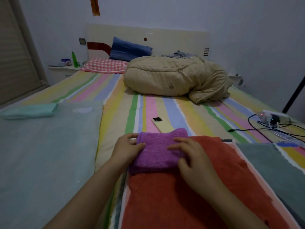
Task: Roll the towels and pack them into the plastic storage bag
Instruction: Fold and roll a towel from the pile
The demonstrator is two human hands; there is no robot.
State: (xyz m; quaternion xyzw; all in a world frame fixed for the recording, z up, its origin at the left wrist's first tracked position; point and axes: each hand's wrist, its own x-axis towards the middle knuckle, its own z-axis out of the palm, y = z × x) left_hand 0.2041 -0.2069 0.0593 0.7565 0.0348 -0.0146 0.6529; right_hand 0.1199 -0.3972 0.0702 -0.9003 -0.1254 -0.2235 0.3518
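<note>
A purple towel [158, 152] lies as a thick, partly rolled bundle across the far end of a red-orange towel [173, 195], which is spread flat on the bed in front of me. My left hand [127, 149] grips the roll's left end, thumb on top and fingers round its far edge. My right hand [193, 156] holds the right part, fingers curved over the top and thumb against the near side. A rolled teal towel [31, 110] lies far left on a pale blue towel [49, 154] spread flat. A grey-green towel [272, 162] lies flat at the right.
A phone [160, 124] lies on the striped sheet [118, 116] just beyond the purple towel. A power strip with tangled cables [270, 119] sits at the right edge. A bunched beige duvet [173, 76] and pillows [105, 65] fill the head of the bed.
</note>
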